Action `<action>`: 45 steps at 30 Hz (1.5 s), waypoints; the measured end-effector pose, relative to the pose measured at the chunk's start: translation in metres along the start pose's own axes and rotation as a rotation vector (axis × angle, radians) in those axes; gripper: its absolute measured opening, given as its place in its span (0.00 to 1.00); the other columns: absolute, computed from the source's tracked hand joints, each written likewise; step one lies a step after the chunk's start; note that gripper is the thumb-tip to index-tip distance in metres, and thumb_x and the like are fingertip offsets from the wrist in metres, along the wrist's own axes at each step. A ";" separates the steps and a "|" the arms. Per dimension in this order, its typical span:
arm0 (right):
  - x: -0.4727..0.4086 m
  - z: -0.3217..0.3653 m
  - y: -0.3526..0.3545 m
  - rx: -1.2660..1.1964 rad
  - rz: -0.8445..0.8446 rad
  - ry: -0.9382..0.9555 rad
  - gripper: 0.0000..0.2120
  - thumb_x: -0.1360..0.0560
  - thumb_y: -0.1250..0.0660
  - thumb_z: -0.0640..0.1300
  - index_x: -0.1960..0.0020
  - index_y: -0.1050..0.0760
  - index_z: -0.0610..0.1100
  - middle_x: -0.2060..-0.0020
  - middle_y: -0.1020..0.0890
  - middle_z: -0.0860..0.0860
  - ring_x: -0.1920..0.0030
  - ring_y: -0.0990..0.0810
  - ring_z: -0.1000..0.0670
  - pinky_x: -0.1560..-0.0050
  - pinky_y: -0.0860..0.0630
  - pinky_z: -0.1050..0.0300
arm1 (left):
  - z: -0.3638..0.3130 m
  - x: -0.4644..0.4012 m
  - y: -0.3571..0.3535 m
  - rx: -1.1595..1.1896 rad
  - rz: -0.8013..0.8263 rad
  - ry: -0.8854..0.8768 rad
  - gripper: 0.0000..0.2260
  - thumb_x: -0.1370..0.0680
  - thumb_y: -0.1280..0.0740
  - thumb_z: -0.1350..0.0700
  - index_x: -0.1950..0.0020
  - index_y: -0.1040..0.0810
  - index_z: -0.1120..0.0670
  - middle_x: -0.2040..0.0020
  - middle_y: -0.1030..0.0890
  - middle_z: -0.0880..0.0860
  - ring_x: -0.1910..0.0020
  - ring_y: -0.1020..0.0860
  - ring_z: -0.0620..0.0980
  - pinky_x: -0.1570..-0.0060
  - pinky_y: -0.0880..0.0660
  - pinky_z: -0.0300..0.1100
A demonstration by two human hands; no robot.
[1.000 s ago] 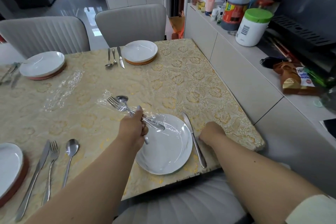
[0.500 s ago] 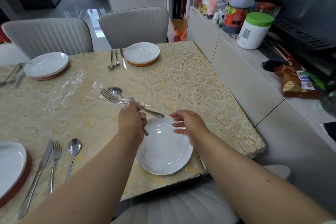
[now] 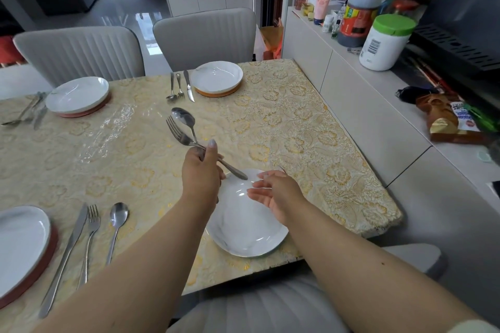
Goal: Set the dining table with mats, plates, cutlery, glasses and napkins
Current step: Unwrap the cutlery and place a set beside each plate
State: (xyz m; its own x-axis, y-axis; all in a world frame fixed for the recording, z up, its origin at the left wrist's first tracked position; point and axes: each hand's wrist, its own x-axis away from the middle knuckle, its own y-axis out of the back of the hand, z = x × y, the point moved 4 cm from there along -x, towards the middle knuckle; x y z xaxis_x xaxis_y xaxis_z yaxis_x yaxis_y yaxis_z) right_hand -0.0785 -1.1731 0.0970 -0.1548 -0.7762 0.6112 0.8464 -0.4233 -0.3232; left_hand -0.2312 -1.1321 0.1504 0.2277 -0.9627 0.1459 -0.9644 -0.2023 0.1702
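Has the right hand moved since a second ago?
Yes. The right hand left the table edge right of the near plate and now hovers over that plate, fingers open.

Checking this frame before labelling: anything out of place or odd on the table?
Yes. The near plate sits straight on the cloth with no visible mat, while the other three plates rest on mats, such as the far one. A sheet of clear plastic wrap lies crumpled on the table. The left hand holds fork and spoon together.

Your one view sits on your head, looking forward and down; the table (image 3: 297,121) fills it. Both forearms reach in close from the bottom edge.
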 end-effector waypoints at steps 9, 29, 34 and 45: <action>0.001 -0.001 0.002 -0.093 0.118 -0.027 0.05 0.23 0.39 0.29 0.50 0.25 0.36 0.60 0.20 0.38 0.65 0.17 0.43 0.62 0.17 0.54 | 0.011 -0.010 0.003 0.259 -0.024 0.173 0.17 0.17 0.42 0.47 0.59 0.27 0.58 0.76 0.27 0.53 0.81 0.36 0.46 0.78 0.40 0.35; 0.004 0.005 -0.004 -0.274 0.252 -0.075 0.04 0.25 0.33 0.39 0.55 0.22 0.37 0.63 0.19 0.42 0.65 0.18 0.45 0.65 0.19 0.55 | 0.024 -0.011 0.013 0.356 -0.028 0.361 0.18 0.18 0.40 0.47 0.64 0.33 0.56 0.77 0.27 0.51 0.82 0.39 0.45 0.78 0.44 0.32; 0.000 0.006 -0.005 -0.165 0.210 0.041 0.06 0.23 0.37 0.31 0.56 0.27 0.38 0.67 0.19 0.42 0.67 0.17 0.46 0.65 0.18 0.56 | 0.027 -0.011 0.016 0.371 -0.042 0.395 0.18 0.18 0.40 0.46 0.64 0.33 0.55 0.78 0.28 0.50 0.83 0.39 0.45 0.78 0.43 0.31; 0.004 0.005 -0.014 0.006 0.290 0.038 0.12 0.22 0.42 0.39 0.50 0.20 0.38 0.58 0.19 0.42 0.60 0.18 0.43 0.60 0.20 0.52 | 0.028 -0.011 0.021 0.322 -0.075 0.390 0.18 0.18 0.40 0.46 0.63 0.33 0.56 0.75 0.27 0.52 0.83 0.39 0.45 0.79 0.42 0.33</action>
State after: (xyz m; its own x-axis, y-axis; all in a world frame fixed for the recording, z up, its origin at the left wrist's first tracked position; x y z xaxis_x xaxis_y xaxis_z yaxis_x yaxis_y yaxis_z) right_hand -0.0885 -1.1686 0.1073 0.0754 -0.8813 0.4664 0.8608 -0.1786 -0.4765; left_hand -0.2581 -1.1307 0.1250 0.2723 -0.8173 0.5078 -0.9220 -0.3727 -0.1053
